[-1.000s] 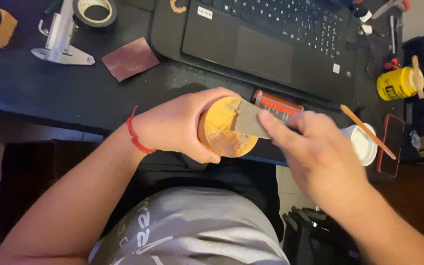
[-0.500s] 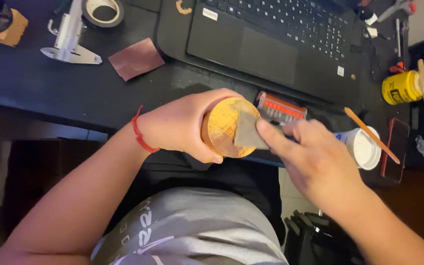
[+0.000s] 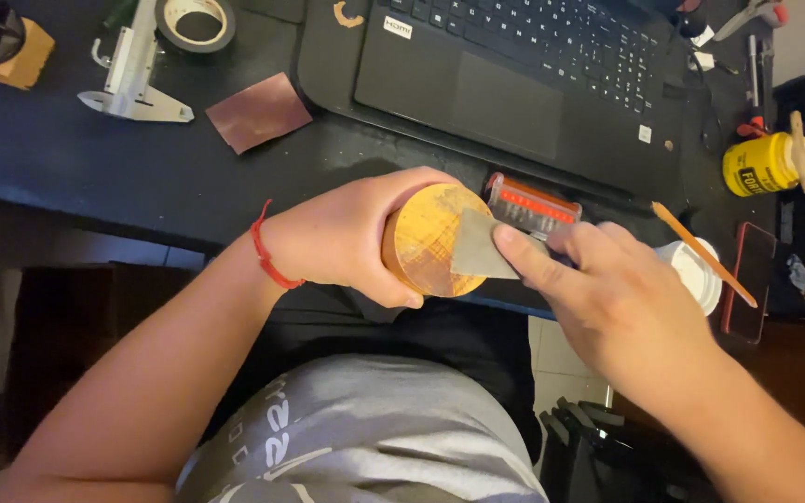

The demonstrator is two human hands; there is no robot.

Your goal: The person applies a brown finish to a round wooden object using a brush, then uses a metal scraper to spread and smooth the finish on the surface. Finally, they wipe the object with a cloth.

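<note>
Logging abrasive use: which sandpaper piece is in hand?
The grey sandpaper piece under the right hand on the wooden disc; the reddish-brown piece lies untouched on the desk.

Dim room, warm light from above. Both forearms and the wooden disc (image 3: 432, 240) well lit; dark desk (image 3: 67, 177) swallows detail. Mild glare on the yellow bottle (image 3: 762, 164). Focus sharp mid-frame, slight softness and wide-angle stretch at edges. Bottom corners near black.

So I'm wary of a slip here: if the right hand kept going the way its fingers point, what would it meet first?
Probably the left hand. The right hand points left across the round wooden piece, pressing a grey sandpaper scrap on its face; the left hand's fingers wrap that piece just beyond.
</note>
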